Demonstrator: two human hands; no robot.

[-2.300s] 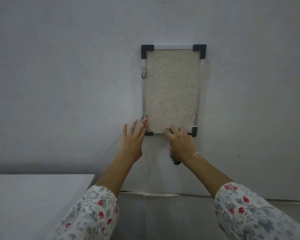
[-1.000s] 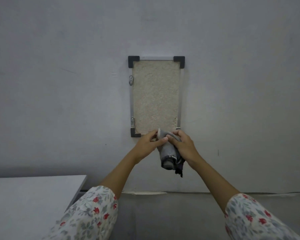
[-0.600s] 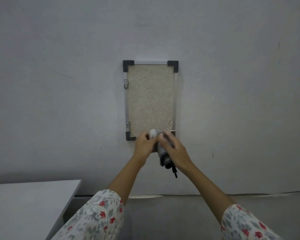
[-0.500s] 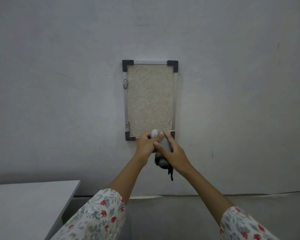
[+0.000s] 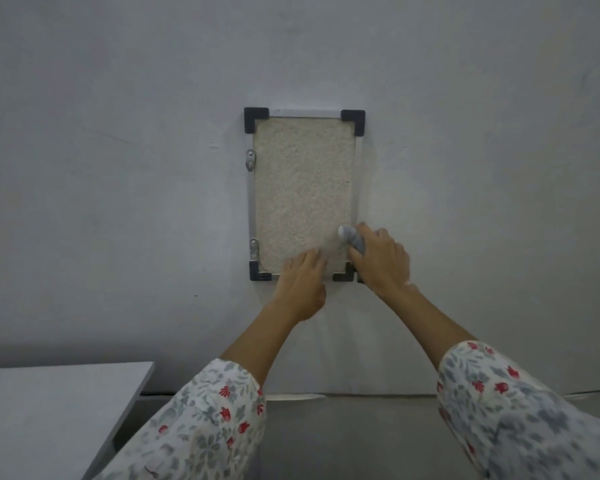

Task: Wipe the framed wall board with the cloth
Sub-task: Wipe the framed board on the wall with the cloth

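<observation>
At the lower right corner of the board [image 5: 302,188] on the wall, her right hand [image 5: 378,261] grips the bunched cloth [image 5: 352,237] while her left hand [image 5: 302,282] seems pressed flat below, so wiping looks begun and wants strokes upward.

Rough-grained board [image 5: 302,188], metal frame [image 5: 251,209]

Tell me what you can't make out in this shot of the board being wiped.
Head view only:
- Cloth: mostly hidden under the right hand; only a grey end shows.
- Board: its bottom edge is partly covered by the left hand, and the right hand hides part of the lower right corner.
- Left hand's fingers: motion-blurred.
- Sleeves: cut off by the bottom edge.
</observation>
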